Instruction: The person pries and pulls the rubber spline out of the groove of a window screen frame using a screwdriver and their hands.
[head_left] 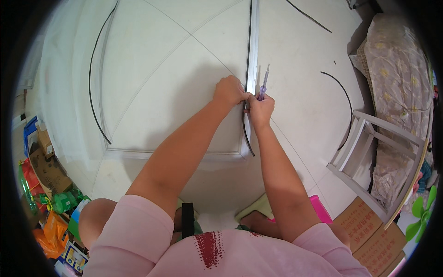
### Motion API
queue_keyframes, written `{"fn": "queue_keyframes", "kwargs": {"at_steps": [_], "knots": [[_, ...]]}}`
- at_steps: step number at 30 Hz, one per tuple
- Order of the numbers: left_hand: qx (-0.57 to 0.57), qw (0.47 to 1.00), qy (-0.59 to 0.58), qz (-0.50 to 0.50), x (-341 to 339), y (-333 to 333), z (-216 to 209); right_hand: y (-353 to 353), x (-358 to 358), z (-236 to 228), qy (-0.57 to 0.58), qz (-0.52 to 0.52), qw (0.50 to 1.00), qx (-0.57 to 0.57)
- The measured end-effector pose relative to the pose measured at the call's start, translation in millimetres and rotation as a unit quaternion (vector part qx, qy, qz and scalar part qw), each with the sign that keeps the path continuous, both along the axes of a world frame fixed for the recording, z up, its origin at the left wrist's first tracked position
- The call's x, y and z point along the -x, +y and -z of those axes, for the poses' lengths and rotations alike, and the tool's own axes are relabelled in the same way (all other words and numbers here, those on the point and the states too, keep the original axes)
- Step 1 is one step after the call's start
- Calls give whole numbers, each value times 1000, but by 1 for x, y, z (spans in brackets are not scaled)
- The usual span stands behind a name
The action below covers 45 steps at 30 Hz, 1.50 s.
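A pale metal frame [198,154] lies on the floor with thin, sheer mesh across it. A black rubber strip [246,127] runs along its right side, and the loose near end curls past the frame's corner. My left hand [228,91] is closed with fingertips on this strip. Close against it, my right hand [262,111] is wrapped round a screwdriver [263,88] with a clear purple handle, its shaft pointing away from me. The thumbs and fingertips of both hands meet at the strip. Exactly how the right fingertips touch the strip is hidden.
Another black strip [90,78] curves along the frame's left side. Loose black pieces [345,92] lie on the floor to the right. A grey stool [341,161] lies by a floral-covered bundle [397,74]. Cardboard boxes [357,221] are at lower right; bags and bottles [62,201] crowd the left.
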<state>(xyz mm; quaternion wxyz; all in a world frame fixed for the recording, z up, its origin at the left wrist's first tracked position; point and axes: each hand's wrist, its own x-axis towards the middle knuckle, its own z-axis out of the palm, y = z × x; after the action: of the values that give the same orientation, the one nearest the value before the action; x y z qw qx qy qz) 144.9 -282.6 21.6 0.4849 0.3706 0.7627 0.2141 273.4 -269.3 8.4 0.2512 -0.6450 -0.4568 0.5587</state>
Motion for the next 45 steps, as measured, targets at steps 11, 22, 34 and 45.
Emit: {"fn": "queue_keyframes", "kwargs": {"at_steps": [11,22,34,45], "knots": [[9,983,-159,-94,7,-17,11,1,-4,0,8,0,1000,17],[37,996,-74,-44,-5,-7,-5,2,-7,0,-15,-10,1000,2],[-214,968,124,-34,-44,-94,3,2,-5,-8,-25,-22,999,-4],[-223,860,196,416,-70,-183,-14,3,-4,-7,2,-29,1000,2]]}}
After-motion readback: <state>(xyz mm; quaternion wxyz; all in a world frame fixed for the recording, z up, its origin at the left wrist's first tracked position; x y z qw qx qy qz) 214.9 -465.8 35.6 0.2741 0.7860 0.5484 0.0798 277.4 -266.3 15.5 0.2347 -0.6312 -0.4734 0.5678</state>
